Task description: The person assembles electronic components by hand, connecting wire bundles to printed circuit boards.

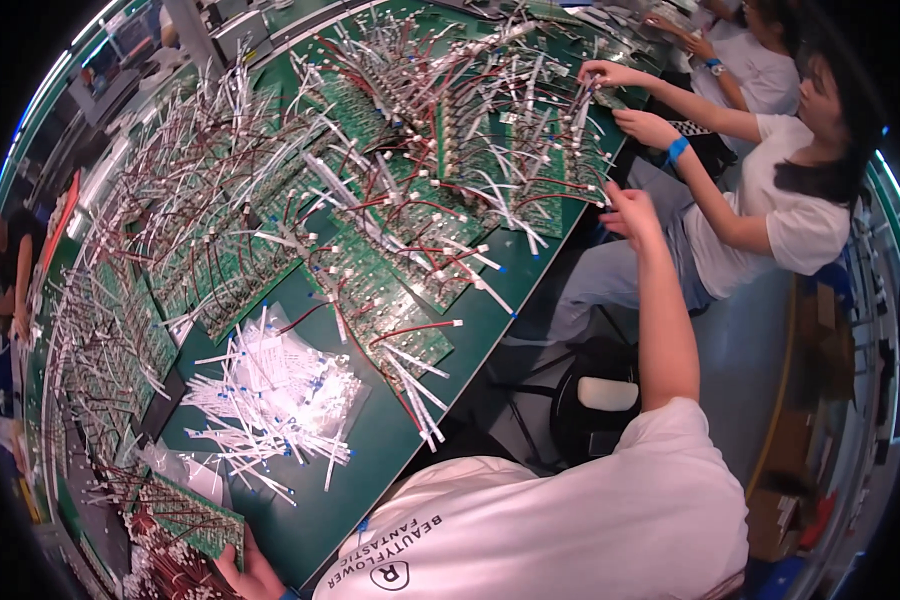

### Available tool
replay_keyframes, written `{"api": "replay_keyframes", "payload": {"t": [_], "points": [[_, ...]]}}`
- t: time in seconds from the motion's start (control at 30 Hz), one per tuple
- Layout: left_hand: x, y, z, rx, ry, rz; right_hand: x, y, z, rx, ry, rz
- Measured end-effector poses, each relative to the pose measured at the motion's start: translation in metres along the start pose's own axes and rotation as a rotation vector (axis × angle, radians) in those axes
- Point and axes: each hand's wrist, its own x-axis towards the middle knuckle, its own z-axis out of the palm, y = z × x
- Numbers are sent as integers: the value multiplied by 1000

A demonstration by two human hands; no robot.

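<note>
My left hand (254,574), at the lower left, grips the near corner of a green circuit board (195,520), thumb on top and the other fingers mostly hidden. That board is tilted beside a heap of dark red wires with white connectors (165,560). Out to the right, past the table's edge, my right hand (631,214) pinches the white connector (604,198) at the end of a red wire. This wire leads back to the circuit boards (535,215) on the right side of the table, which bristle with white ribbon cables and red wires.
Rows of wired circuit boards (390,310) cover much of the green table (390,440). White ribbon cables with blue ends (240,410) lie around a clear plastic bag (280,360). A co-worker (740,200) sits at the right, hands over the boards; another person (755,70) sits beyond.
</note>
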Motion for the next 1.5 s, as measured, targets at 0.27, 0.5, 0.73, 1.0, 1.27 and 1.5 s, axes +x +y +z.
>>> {"api": "replay_keyframes", "payload": {"t": [0.27,0.5,0.73,1.0,1.27,1.5], "points": [[0,-8,11,152,-3,47,-127,-81,25,1,-434,-456],[4,4,1,103,-19,-13,-102,-81,76,-212,-643,-40],[0,3,0,-10,-18,-21,-71,-63,108,416,-855,467],[-7,5,6,2,-6,19,-82,-76,123,581,-569,413],[-5,4,7,13,-68,28,-109,-117,100,688,-612,119],[1,3,11,75,-34,16,-133,-141,54,681,-729,-96]]}}
